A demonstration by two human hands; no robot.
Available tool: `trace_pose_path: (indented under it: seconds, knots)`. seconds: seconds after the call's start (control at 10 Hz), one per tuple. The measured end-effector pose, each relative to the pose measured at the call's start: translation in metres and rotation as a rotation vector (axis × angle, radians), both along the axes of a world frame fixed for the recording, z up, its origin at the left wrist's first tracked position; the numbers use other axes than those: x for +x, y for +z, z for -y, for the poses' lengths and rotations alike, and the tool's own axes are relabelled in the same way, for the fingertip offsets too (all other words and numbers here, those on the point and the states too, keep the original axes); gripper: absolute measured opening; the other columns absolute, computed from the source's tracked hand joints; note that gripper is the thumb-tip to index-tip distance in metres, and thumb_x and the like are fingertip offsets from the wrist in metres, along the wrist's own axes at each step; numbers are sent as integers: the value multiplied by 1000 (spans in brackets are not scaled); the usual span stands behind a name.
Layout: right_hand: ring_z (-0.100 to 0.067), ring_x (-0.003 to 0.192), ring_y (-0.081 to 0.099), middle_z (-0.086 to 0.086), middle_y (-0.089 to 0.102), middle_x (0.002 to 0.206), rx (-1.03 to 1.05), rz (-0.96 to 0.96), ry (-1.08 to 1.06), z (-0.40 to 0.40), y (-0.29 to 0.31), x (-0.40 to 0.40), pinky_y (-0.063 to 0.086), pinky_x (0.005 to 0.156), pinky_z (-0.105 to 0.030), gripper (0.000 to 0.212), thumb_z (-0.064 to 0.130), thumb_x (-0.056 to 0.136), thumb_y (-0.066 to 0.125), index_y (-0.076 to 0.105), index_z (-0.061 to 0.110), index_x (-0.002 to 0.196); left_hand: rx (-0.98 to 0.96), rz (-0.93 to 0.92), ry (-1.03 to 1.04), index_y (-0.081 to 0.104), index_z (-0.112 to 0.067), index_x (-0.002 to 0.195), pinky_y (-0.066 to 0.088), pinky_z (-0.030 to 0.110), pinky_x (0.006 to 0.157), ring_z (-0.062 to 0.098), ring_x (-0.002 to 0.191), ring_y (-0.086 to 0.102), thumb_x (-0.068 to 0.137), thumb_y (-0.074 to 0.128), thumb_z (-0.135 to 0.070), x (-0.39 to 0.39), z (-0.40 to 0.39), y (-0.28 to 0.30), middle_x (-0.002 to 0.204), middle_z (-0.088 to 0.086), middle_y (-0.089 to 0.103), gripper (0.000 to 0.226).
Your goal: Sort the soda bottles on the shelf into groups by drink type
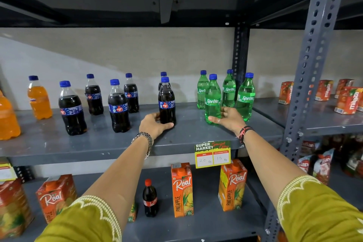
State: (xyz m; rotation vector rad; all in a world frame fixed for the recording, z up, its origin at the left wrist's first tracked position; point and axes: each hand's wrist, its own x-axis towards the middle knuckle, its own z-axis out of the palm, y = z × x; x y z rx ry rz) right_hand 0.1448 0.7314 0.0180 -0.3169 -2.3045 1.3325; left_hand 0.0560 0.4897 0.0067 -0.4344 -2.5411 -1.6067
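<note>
On the grey shelf (110,143) stand several dark cola bottles with blue caps. My left hand (154,124) grips the base of the front middle cola bottle (167,100), with another cola bottle (163,76) right behind it. More cola bottles (72,108) stand to the left. Several green Sprite bottles cluster at the right. My right hand (228,117) wraps loosely round the base of the front Sprite bottle (212,98). Two orange soda bottles (39,98) stand at the far left.
A slotted upright post (312,61) bounds the shelf on the right, with mango drink cartons (347,100) beyond it. A price tag (212,154) hangs from the shelf edge. Below stand pineapple juice cartons (181,189) and a small red-capped cola bottle (149,198).
</note>
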Motion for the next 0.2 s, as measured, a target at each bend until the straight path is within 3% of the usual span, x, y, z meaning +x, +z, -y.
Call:
trace_pose_path:
  seconds: [0.1, 0.2]
  knots:
    - [-26, 134, 39, -8, 41, 145, 73, -6, -84, 13, 2, 11, 31, 110, -41, 77, 49, 81, 59, 32, 6, 140, -67, -98, 32, 30, -6, 141, 33, 41, 111, 28, 134, 39, 69, 75, -37, 16, -1, 4, 147, 13, 40, 91]
    - [-27, 128, 45, -10, 46, 141, 137, -193, -171, 23, 11, 22, 33, 109, -41, 71, 49, 87, 48, 28, 11, 143, -70, -313, 65, 18, -7, 145, 24, 38, 115, 25, 142, 26, 80, 64, -37, 26, -1, 15, 154, 12, 26, 85]
